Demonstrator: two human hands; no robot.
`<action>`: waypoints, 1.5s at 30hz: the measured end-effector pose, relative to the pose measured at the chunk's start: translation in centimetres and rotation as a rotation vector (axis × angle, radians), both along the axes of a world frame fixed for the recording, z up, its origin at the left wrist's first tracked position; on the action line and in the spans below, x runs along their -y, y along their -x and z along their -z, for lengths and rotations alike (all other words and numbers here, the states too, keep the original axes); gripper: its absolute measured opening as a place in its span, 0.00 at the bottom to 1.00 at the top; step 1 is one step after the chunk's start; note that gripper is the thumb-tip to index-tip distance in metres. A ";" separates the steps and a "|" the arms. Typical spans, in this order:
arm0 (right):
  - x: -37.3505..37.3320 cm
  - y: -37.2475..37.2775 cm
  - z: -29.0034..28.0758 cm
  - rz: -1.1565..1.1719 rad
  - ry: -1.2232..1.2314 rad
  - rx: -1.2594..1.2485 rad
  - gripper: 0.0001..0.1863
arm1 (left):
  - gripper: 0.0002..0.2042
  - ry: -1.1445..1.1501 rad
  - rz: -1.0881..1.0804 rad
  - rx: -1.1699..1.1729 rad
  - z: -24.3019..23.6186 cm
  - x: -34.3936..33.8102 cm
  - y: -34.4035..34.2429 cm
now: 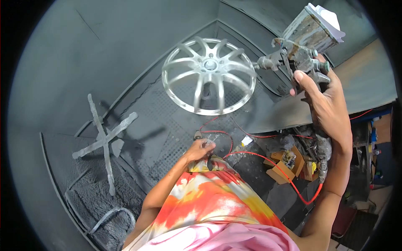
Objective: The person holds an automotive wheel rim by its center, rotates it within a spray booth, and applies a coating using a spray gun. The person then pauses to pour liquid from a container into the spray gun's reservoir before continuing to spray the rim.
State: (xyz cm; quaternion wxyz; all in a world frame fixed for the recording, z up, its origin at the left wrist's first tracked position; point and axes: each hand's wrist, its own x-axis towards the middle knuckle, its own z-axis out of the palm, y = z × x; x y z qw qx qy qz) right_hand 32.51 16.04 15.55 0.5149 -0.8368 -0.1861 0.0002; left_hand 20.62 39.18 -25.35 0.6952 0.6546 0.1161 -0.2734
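My right hand [326, 96] is wrapped round a paint-crusted spray gun [299, 58], raised at the upper right. Its worn metal paint cup [312, 29] is tilted, with white paper sticking out of the top. The gun's nozzle points left, close to the right edge of a silver multi-spoke car wheel [210, 67]. In front of my body my left hand [200, 151] is closed, thumb against the curled fingers; whatever it may hold is hidden. It lies near the top of my red, yellow and white patterned clothing [217, 192].
A red air hose [293, 184] loops from the gun's handle across the floor. At left stands a grey-coated cross-shaped stand [106, 142]. Open cardboard boxes [287, 165] sit at right, near cluttered shelves [377, 146]. Grey panels [83, 50] enclose the far and left sides.
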 end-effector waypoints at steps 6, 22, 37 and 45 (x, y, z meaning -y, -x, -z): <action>1.0 -1.5 0.7 0.070 0.067 0.145 0.12 | 0.20 -0.096 0.000 0.001 -1.7 -0.5 2.4; 6.1 3.8 6.5 0.402 0.240 -0.070 0.18 | 0.20 -0.478 0.238 0.185 1.6 -8.2 0.6; -3.5 5.1 3.6 0.153 0.041 -0.361 0.12 | 0.19 -0.535 0.366 0.233 1.2 -6.2 3.0; -9.0 -0.4 3.9 0.009 -0.092 -0.254 0.16 | 0.25 -0.205 -0.062 0.151 2.3 -9.0 -1.7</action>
